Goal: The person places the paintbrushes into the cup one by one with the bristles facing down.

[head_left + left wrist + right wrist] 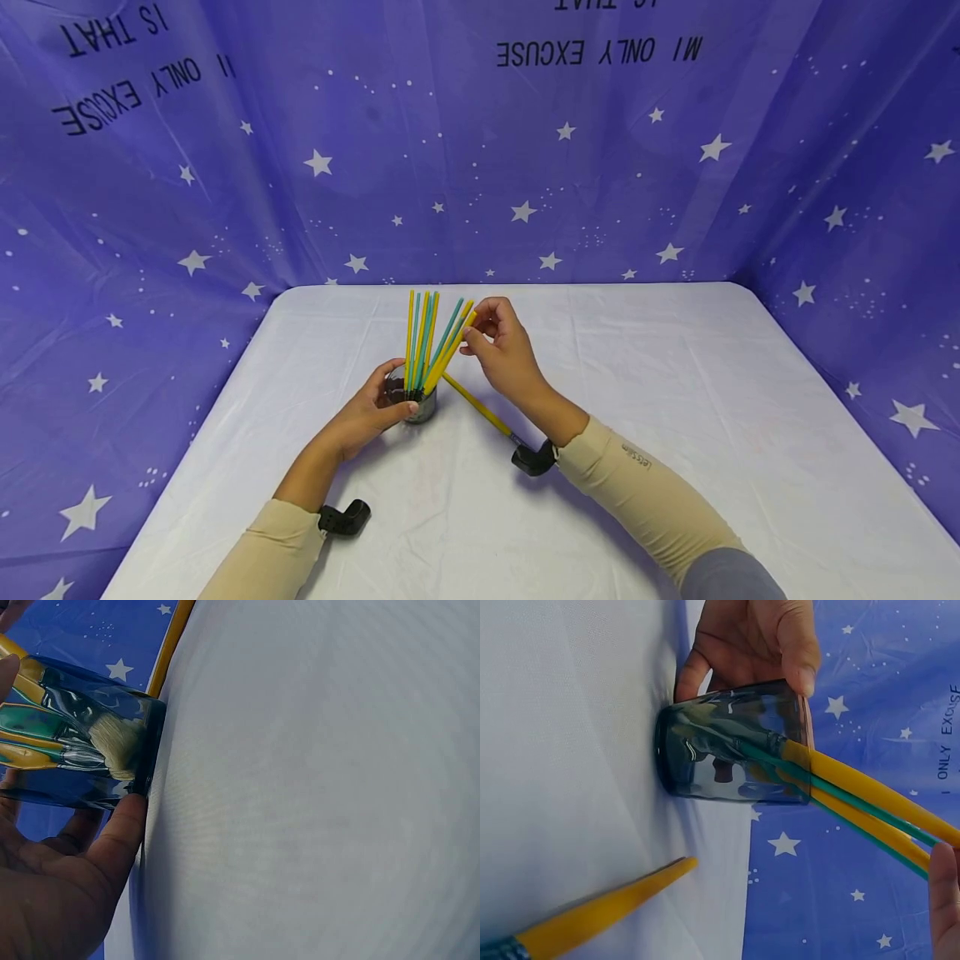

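Note:
A dark, see-through glass (426, 412) stands on the table, and my left hand (371, 414) grips it round the side. Several paintbrushes with yellow and teal handles (422, 342) stand in it, bristles (116, 742) down, as the left wrist view shows through the glass. To the right of the glass, my right hand (504, 350) pinches the top end of a thick yellow paintbrush (448, 357) between thumb and fingers. That brush leans right, its lower end inside the glass. Another yellow paintbrush (607, 909) lies on the table, partly under my right forearm.
A white cloth covers the table (675, 400). Behind and beside it hangs a purple-blue curtain (465, 167) with white stars and lettering. Black wrist cameras (347, 518) sit on both forearms, the right one close to the lying brush's metal end.

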The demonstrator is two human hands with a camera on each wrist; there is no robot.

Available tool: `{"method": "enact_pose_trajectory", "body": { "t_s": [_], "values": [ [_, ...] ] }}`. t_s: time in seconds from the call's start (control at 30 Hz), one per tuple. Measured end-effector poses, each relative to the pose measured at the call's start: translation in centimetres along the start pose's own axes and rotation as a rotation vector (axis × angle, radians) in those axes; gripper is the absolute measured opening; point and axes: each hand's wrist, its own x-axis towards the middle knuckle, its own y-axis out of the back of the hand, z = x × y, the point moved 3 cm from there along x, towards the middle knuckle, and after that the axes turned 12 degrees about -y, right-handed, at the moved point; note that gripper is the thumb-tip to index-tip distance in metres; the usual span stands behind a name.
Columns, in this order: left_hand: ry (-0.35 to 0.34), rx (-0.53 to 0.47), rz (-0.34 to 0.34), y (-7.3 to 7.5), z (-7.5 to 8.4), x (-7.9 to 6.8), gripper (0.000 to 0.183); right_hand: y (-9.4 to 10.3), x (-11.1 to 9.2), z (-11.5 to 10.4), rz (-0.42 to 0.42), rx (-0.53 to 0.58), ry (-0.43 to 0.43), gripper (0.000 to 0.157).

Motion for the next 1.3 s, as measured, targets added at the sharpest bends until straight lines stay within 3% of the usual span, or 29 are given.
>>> {"method": "enact_pose_trajectory", "body": {
  "t_s": [0.4, 0.83, 1.0, 1.3],
  "values": [
    [0.011, -0.003, -0.003, 0.0, 0.1, -0.1, 0.080, 2.0, -0.2, 1.3, -0.054, -0.175, -0.029, 0.026],
    [-0.006, -0.003, -0.005, 0.0, 0.2, 0.0, 0.078, 3.2, 0.8, 4.1, -0.112, -0.266, -0.238, 0.023],
    [0.009, 0.005, 0.000, 0.0, 0.2, 0.0, 0.079, 2.9, 1.3, 5.4, -0.180, -0.407, -0.301, 0.030],
    [0.010, 0.003, -0.003, -0.1, 0.1, 0.0, 0.079, 1.1, 2.3, 6.6, -0.352, -0.734, -0.305, 0.027]
  ]
}}
